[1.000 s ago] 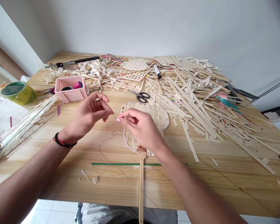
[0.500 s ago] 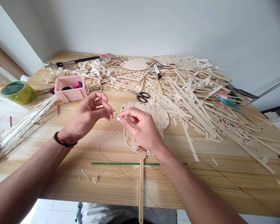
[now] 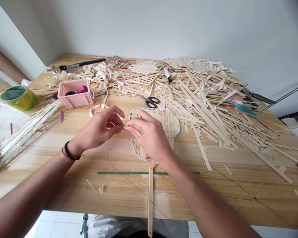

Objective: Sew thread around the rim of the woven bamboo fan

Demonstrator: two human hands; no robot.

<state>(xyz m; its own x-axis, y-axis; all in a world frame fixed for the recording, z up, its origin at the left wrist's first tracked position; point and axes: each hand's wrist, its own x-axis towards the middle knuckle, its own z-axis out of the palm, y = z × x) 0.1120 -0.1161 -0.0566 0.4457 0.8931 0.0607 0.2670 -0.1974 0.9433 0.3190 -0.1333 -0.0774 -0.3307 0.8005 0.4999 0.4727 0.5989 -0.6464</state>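
Observation:
My left hand [image 3: 100, 129] has its thumb and forefinger pinched together, the other fingers curled. Its fingertips meet those of my right hand [image 3: 149, 134], which is also closed in a pinch. Whatever lies between the tips is too small to make out. Both hands are raised over the table, the right one covering part of a woven fan [image 3: 167, 124] with a braided edge. The fan lies flat, its wooden handle [image 3: 150, 198] pointing toward me past the table edge. Reddish-brown thread is wound where handle and weave join. A thin brown thread [image 3: 139, 190] curves across the table below my hands.
Black-handled scissors [image 3: 152, 102] lie behind the fan. A pink basket [image 3: 75, 96] with thread spools and a roll of tape [image 3: 20, 98] stand at the left. Loose bamboo strips [image 3: 203, 112] heap up at the back and right. A green strip [image 3: 124, 173] passes under the handle.
My left hand has come lower and slightly right, closing the small gap to my right fingertips. My right hand has barely moved, and the fan lies where it was.

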